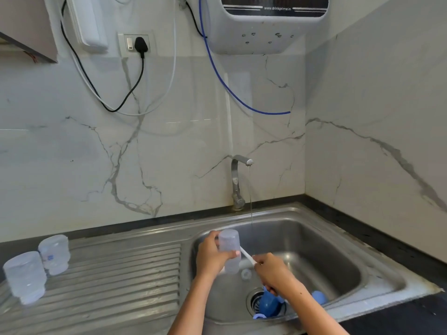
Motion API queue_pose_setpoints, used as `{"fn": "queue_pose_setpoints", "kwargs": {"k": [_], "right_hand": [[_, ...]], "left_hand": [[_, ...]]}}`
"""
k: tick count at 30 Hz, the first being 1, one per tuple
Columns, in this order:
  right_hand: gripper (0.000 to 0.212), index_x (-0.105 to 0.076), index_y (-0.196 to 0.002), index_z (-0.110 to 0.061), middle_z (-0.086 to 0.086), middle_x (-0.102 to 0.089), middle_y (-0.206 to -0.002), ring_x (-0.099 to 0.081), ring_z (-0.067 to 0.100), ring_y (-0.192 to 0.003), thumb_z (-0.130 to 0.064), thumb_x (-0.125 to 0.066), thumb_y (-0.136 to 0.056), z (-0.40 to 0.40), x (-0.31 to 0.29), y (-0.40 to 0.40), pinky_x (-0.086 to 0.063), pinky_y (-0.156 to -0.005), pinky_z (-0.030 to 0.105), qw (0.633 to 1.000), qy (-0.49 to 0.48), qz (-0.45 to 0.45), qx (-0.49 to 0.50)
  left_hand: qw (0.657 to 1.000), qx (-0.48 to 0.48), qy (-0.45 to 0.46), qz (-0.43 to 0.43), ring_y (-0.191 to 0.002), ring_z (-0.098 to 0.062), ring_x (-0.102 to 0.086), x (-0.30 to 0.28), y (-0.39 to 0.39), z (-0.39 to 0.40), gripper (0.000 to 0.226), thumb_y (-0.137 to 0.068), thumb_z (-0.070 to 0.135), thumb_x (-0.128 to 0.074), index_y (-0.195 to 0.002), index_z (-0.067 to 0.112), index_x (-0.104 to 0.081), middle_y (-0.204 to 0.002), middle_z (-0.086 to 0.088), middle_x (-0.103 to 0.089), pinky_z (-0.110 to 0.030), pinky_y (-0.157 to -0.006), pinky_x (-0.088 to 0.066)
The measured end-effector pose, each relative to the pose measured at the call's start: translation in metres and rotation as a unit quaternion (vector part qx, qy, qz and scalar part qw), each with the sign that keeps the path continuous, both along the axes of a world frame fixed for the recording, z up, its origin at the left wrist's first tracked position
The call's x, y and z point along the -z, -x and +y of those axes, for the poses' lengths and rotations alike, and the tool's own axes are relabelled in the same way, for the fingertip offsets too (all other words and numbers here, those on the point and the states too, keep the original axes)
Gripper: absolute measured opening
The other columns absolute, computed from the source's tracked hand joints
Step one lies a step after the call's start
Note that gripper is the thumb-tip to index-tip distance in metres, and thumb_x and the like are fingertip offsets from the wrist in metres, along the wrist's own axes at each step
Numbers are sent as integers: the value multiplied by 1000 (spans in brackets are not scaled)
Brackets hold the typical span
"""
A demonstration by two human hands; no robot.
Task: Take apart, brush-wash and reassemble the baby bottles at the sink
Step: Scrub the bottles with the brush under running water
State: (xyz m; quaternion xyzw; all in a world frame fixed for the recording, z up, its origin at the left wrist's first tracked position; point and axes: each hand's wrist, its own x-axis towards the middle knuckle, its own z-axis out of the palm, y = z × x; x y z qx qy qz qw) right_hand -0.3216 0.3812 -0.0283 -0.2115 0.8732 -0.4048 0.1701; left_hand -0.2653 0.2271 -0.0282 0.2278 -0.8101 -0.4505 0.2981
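My left hand [211,258] grips a clear baby bottle [229,240] over the steel sink [338,240], its base tilted up and away from me. My right hand [272,270] holds the white handle of a bottle brush [247,255] that runs into the bottle's mouth. A thin stream of water falls from the tap [238,182] just behind the bottle. A small clear part [246,274] lies in the basin. Blue bottle parts [268,304] sit over the drain, and another blue part [319,297] lies to the right.
Two clear bottle bodies [54,253] [25,276] stand upside down on the ribbed drainboard [121,286] at the left. A dark counter [387,247] borders the sink. Marble walls close in behind and at the right, with cables and a purifier above.
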Motion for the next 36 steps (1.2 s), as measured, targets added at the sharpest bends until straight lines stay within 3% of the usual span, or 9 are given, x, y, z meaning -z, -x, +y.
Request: {"fn": "queue_pose_setpoints", "kwargs": {"k": [6, 12, 18, 19, 23, 27, 31, 33, 36], "right_hand": [[46, -50, -137, -17, 6, -51, -62, -43, 14, -43, -6, -32, -96, -11, -5, -6, -37, -39, 24, 998, 45, -54, 4], [42, -45, -135, -11, 8, -50, -66, -45, 13, -38, -4, -27, -98, -62, -29, -49, -41, -41, 23, 990, 113, -80, -20], [30, -53, -117, -1, 14, -55, -82, -51, 14, -35, -3, -29, -98, -109, -29, -88, -46, -38, 26, 988, 138, -54, -40], [30, -54, -116, -1, 14, -56, -83, -53, 16, -38, -3, -30, -98, -115, -26, -90, -47, -39, 25, 990, 129, -39, -42], [26, -55, -110, 0, 12, -59, -83, -57, 27, -62, -2, -33, -95, -128, -16, -93, -56, -74, 45, 995, 86, 19, -43], [31, -54, -115, 1, 16, -63, -82, -58, 27, -55, 0, -33, -92, -132, -12, -91, -55, -67, 41, 996, 71, 47, -39], [30, -58, -107, 1, 17, -64, -84, -63, 35, -72, 1, -34, -89, -134, -6, -91, -54, -72, 38, 995, 52, 62, -51], [29, -59, -105, 0, 16, -65, -81, -63, 36, -75, 0, -34, -88, -133, -4, -92, -55, -76, 40, 996, 48, 59, -55], [35, -54, -122, -1, 14, -60, -86, -61, 33, -71, -4, -35, -93, -132, -3, -90, -54, -75, 37, 996, 55, 52, -56]], "left_hand": [[999, -13, 2, 44, -89, -15, -62, -18, -7, -8, 50, -61, 18, -88, -102, 25, -60, -98, 5, -66, -28, -69, -53], [991, -50, -38, 117, -89, -19, -65, -50, -45, -43, 49, -58, 18, -90, -99, 25, -64, -96, -1, -69, -36, -77, -56], [988, -107, -15, 107, -90, -16, -66, -52, -133, -109, 51, -60, 18, -90, -104, 27, -65, -98, 1, -69, -37, -80, -56], [988, -117, -17, 105, -91, -16, -66, -50, -151, -120, 51, -61, 17, -89, -104, 27, -65, -98, 1, -69, -36, -80, -56], [983, -149, -16, 106, -96, -18, -65, -46, -211, -153, 51, -64, 15, -87, -110, 16, -65, -102, -3, -69, -31, -82, -53], [976, -187, -15, 108, -96, -20, -66, -40, -258, -176, 48, -63, 11, -87, -106, 18, -68, -102, -5, -70, -34, -83, -54], [967, -228, -21, 112, -94, -18, -68, -33, -289, -190, 65, -50, 28, -92, -110, 20, -67, -103, -2, -71, -35, -80, -56], [963, -239, -21, 119, -93, -18, -69, -33, -300, -194, 61, -54, 21, -91, -110, 18, -67, -101, -2, -72, -30, -76, -55], [958, -260, -18, 121, -92, -17, -69, -32, -314, -199, 53, -61, 10, -88, -109, 17, -66, -100, -1, -72, -29, -75, -55]]}}
